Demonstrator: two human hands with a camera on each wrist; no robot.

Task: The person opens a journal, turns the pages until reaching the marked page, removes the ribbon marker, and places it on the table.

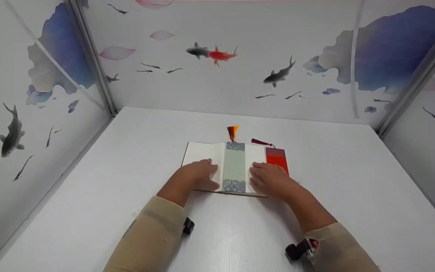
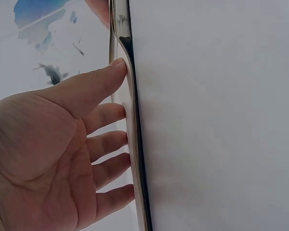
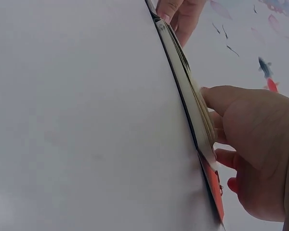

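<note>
Sleeves (image 1: 145, 234), left hand (image 1: 201, 174), right hand (image 1: 272, 180) (fingers loose) on notebook (image 1: 202, 153), red bookmark (image 1: 276, 158) partly covered

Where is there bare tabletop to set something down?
The table is bare from the open book to the left wall and from the red bookmark to the right wall. It is crowded at the book: both hands, green bookmark.

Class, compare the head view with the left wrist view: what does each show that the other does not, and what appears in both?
Only the head view: the pale green bookmark with its orange tassel, and the red bookmark.
Only the left wrist view: the left hand from its palm side.
Both: that hand at the open book, some of the right hand, and a dark fish motif.
</note>
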